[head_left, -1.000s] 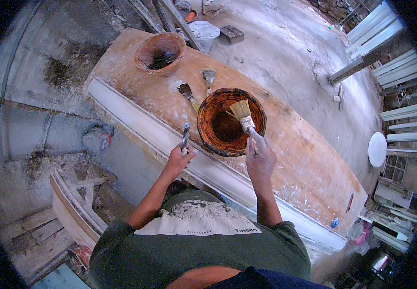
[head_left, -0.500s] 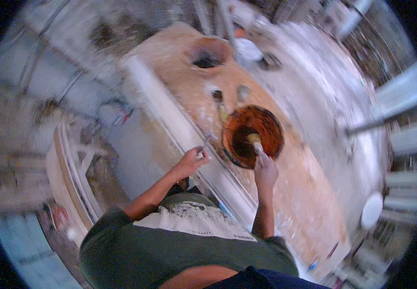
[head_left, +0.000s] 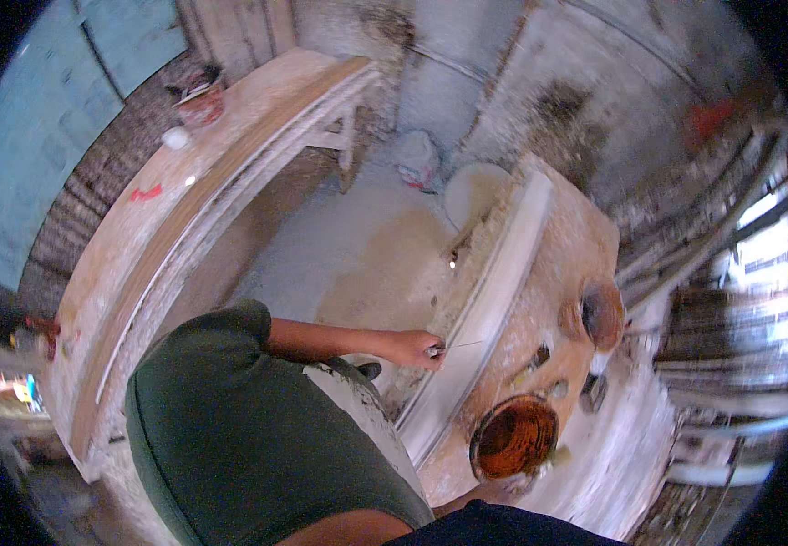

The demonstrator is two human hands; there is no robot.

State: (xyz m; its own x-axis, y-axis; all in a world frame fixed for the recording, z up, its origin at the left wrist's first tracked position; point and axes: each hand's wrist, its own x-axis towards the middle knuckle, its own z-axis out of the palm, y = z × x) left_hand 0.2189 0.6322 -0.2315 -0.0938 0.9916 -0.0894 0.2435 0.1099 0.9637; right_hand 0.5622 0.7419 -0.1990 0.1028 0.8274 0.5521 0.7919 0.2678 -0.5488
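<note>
My left hand is closed around a small thing with a thin, wire-like end sticking out to the right. It hovers beside a long white moulded strip lying along the edge of a wooden worktop. A round bowl, dark outside and orange-brown inside, stands on the worktop near my right hand. That hand is low in the picture, partly covered by dark cloth. It grips a brush, whose pale bristles show at the bowl's right rim. The fingers are blurred.
An orange-brown pot and a small tool lie beyond the bowl. To the left, a long bench carries a reddish container, a white round thing and a red scrap. A bag sits on the floor.
The view has swung left, bringing the left bench into full sight. The brush has come out of the bowl to its right rim. My left hand stays closed near the white strip.
</note>
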